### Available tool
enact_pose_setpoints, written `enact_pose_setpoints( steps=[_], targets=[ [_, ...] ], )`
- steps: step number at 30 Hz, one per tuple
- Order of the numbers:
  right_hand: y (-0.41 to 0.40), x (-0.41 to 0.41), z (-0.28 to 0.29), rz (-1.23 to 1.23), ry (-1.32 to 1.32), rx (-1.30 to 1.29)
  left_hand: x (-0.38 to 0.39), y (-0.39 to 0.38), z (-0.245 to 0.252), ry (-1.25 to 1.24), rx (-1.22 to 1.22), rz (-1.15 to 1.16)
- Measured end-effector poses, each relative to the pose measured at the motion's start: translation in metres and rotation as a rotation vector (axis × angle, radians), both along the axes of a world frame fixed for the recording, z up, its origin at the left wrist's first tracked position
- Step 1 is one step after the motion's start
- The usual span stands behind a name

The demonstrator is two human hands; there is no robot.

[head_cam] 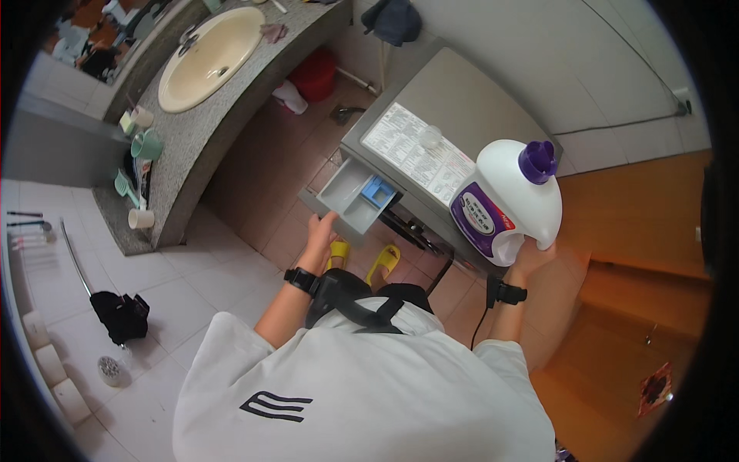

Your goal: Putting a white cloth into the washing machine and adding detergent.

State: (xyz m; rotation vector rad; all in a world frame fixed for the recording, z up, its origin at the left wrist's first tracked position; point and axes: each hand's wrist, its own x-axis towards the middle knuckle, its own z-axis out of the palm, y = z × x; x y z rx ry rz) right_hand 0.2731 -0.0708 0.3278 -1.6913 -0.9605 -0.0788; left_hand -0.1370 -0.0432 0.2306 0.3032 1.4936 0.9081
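A washing machine (462, 86) stands before me, its detergent drawer (346, 179) pulled out, with a blue insert (378, 192) in one compartment. My left hand (324, 231) is at the drawer's front, thumb near its upper edge; the other fingers are mostly hidden. With my right hand (531, 257) I grip the handle of a large white detergent bottle (514, 196) that has a purple cap and label. The bottle is at the machine's right front edge; whether it rests there I cannot tell. On the label sheet of the machine's top lies a small clear cup or cap (430, 137).
At the left a granite counter (202, 133) holds a cream washbasin (213, 58), a green cup (146, 144) and toiletries. A red bucket (313, 75) sits under it. An orange-brown wooden door (635, 213) is at the right. A cable (623, 122) runs along the wall.
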Motion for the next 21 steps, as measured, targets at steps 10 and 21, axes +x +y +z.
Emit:
enact_pose_setpoints(
  steps=[10, 21],
  targets=[
    [0.018, 0.017, -0.018, -0.26, -0.051, -0.02, -0.003, 0.007, -0.01, -0.052, 0.004, -0.023],
    [0.019, 0.049, -0.06, -0.226, -0.014, -0.088, 0.055, 0.094, -0.019, -0.139, 0.159, -0.111]
  ],
)
